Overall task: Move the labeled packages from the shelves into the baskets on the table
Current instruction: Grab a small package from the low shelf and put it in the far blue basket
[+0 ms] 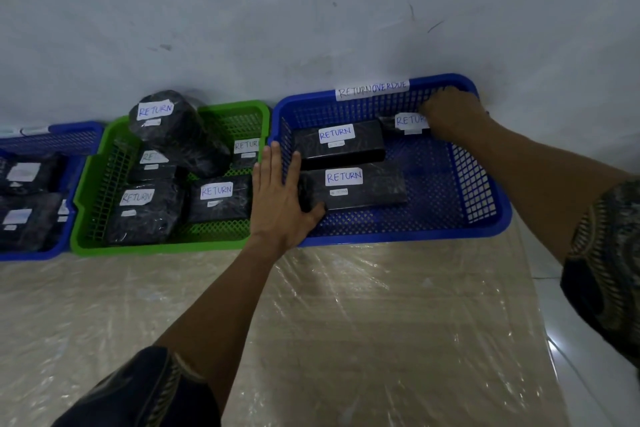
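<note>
A blue basket tagged "RETURN OVERDUE" stands against the wall at the right. Inside lie three black wrapped packages with white "RETURN" labels: one at the back left, one in front of it, one at the back right. My left hand lies flat over the basket's left rim, fingers spread, its thumb against the front package's end. My right hand reaches to the back right corner and rests on the back right package; its fingers are hidden.
A green basket to the left holds several black "RETURN" packages, one large one piled on top. A second blue basket with more packages sits at the far left. The table is covered in clear plastic film.
</note>
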